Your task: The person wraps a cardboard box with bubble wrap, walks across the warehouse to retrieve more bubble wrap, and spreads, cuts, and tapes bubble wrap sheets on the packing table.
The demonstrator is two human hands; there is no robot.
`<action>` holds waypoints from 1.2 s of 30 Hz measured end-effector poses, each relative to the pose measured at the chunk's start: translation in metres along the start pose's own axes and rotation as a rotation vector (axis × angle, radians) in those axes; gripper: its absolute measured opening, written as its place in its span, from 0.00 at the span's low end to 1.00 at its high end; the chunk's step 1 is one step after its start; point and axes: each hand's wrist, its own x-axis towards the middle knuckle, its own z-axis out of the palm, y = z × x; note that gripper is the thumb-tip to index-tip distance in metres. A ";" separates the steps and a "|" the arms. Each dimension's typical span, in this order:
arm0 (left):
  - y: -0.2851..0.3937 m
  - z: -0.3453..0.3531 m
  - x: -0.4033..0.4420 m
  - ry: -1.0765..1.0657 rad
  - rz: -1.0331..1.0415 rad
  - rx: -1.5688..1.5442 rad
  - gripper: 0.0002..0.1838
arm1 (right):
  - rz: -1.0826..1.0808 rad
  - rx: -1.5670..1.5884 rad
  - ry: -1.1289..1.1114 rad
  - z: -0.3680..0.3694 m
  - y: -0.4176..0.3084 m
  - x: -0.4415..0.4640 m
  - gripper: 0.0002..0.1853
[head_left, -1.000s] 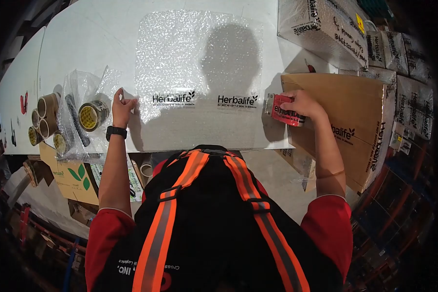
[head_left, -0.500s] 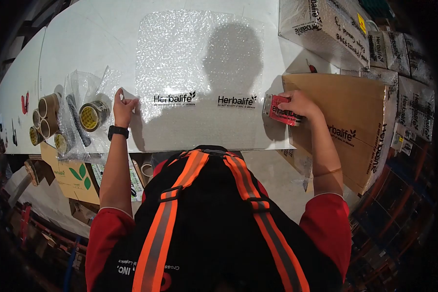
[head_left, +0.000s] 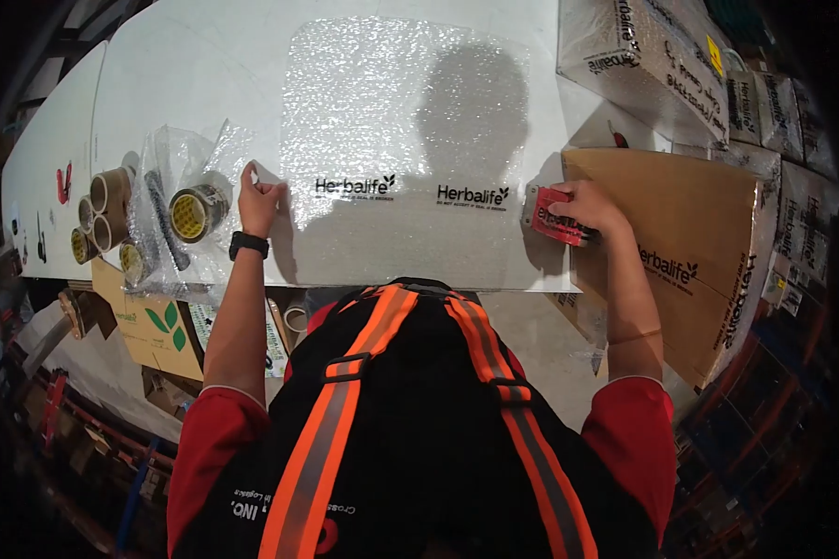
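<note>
Tape (head_left: 410, 193) crosswise, left hand (head_left: 259, 203) to dispenser (head_left: 557, 222)

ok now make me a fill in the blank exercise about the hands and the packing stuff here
1. The tape dispenser in the right hand is coloured ____.
2. The left hand belongs to the wrist with the black ____ strapped on.
3. The word in large letters, twice on the tape strip between the hands, is ____.
4. The leaves printed on the brown carton are coloured ____.

Missing words: red; watch; Herbalife; green
</note>
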 end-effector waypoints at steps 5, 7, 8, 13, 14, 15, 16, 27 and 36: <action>0.012 0.003 -0.010 0.075 0.061 0.156 0.41 | 0.060 -0.155 0.057 0.002 -0.003 0.001 0.22; 0.017 0.003 -0.012 0.096 0.073 0.238 0.41 | 0.091 -0.246 0.097 0.002 -0.012 -0.002 0.22; 0.019 0.002 -0.014 0.114 0.081 0.318 0.41 | 0.133 -0.315 0.121 0.002 -0.022 -0.006 0.24; 0.030 0.011 -0.028 0.311 0.453 0.539 0.33 | -0.074 -0.485 0.666 0.042 -0.064 -0.006 0.30; 0.054 0.020 -0.042 0.264 0.557 0.435 0.30 | -0.312 -0.275 0.811 0.057 -0.083 -0.002 0.30; 0.044 0.040 -0.049 0.184 0.772 0.590 0.35 | -0.379 -0.224 0.879 0.082 -0.105 0.004 0.31; 0.056 0.056 -0.068 -0.011 0.732 0.564 0.38 | -0.490 -0.112 0.818 0.110 -0.120 0.017 0.34; 0.027 0.057 -0.063 -0.125 0.481 0.893 0.47 | -0.287 -0.238 0.652 0.203 -0.067 0.057 0.43; 0.022 0.050 -0.030 0.423 0.337 0.550 0.16 | -0.227 -0.171 0.700 0.203 -0.036 0.057 0.44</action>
